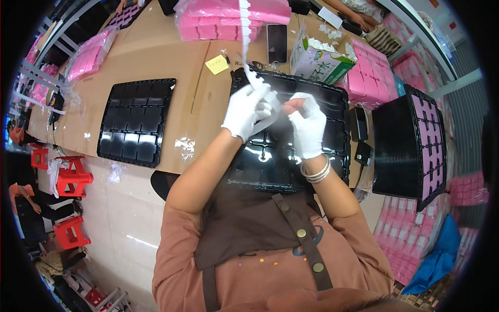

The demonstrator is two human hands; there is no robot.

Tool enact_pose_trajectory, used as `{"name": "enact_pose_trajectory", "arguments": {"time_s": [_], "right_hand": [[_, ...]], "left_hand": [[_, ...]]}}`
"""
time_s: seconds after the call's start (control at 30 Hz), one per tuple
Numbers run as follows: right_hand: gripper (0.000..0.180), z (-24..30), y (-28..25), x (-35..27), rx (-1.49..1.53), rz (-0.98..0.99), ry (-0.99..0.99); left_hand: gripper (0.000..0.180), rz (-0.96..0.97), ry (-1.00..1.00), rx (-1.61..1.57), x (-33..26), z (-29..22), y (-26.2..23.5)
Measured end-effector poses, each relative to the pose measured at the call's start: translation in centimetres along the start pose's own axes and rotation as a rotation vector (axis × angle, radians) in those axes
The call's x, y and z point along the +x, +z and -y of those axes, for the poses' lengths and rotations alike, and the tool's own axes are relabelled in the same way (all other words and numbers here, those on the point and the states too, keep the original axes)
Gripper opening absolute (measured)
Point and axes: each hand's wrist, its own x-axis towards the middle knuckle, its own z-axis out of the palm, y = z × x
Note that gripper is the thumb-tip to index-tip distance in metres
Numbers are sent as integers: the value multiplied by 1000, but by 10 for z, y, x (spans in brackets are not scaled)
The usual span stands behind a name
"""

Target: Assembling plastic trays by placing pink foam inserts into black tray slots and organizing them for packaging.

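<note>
My left hand (247, 112), in a white glove, grips a white strip (245, 31) with a notched edge. The strip comes down from the top of the view and curls in a pale loop beside the fingers. My right hand (307, 127) is gloved too, with bare fingertips showing and a bracelet at the wrist. Its thumb and finger are pinched close to the strip's loop; what lies between them is too small to make out. Under both hands lies a black plastic tray (325, 91) with moulded compartments, its near part shiny.
Another black tray (135, 125) lies left on the cardboard-covered table (195, 47). Beyond my hands are a yellow note (217, 64), a phone (276, 44), pink packs (208, 28) and a carton (312, 62) holding white scraps. Stacked trays (397, 148) stand right. Other people work nearby.
</note>
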Motion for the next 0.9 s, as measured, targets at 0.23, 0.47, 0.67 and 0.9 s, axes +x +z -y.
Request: {"name": "enact_pose_trajectory", "arguments": {"time_s": [0.23,0.47,0.67,0.9], "right_hand": [[12,11,-42,-50,-507,704,-182],[15,-9,-31,-93,-787,605,-143],[13,-8,-26,-93,-855,588,-146],[13,-11,-31,-88,-864,641,-205]], "left_hand": [[44,-153,114,97,-2,-18,-24],[42,-163,124,127,-6,-11,-26],[39,-155,133,143,-3,-7,-24],[25,-150,144,149,-1,-1,-27]]}}
